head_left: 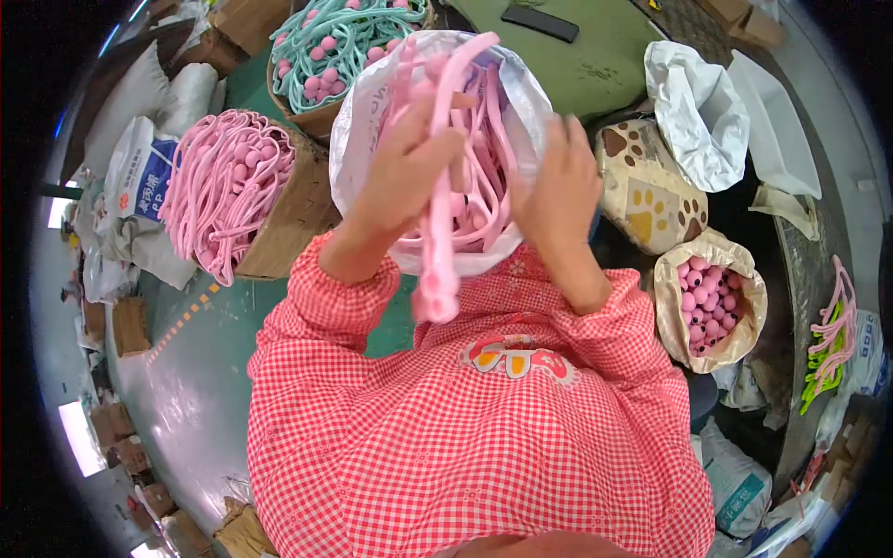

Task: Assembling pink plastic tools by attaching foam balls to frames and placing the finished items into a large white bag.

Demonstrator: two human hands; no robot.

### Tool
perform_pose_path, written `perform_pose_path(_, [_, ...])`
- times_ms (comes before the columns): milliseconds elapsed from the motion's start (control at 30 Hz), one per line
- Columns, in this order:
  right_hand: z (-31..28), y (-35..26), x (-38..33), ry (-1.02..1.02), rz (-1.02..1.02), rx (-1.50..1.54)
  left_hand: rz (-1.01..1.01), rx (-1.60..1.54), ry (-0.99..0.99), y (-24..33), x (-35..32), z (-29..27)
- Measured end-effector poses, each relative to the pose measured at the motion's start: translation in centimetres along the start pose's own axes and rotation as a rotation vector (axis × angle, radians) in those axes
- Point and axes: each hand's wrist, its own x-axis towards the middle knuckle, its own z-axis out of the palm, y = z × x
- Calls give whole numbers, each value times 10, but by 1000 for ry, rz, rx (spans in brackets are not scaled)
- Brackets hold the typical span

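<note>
My left hand [409, 167] is closed round a long, soft pink strap [438, 242]. The strap stands out above a white woven sack [351, 126], and its rounded lower end hangs over the near rim. Inside the sack lies a tangle of similar pink straps [498, 139] with pink balls among them. My right hand [561, 191] is at the sack's right rim, fingers stretched upward and somewhat blurred, with nothing visible in them. Whether it touches the rim I cannot tell.
A carton of pink straps with balls [233, 186] stands left, a carton of teal ones [344, 46] behind. On the right are a paw-print cushion [651, 186], an open bag of pink balls [709, 302] and a crumpled white bag [698, 112]. A phone [539, 22] lies at the back.
</note>
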Motion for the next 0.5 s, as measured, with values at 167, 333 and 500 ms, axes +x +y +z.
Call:
perform_pose_path(167, [34, 62, -37, -406, 430, 827, 139, 463, -5, -49, 47, 8])
perform_pose_path(333, [21, 55, -40, -506, 619, 1251, 187, 1005, 124, -95, 86, -1])
perform_pose_path(500, [28, 57, -33, -410, 506, 1235, 439, 1423, -72, -88, 112, 5])
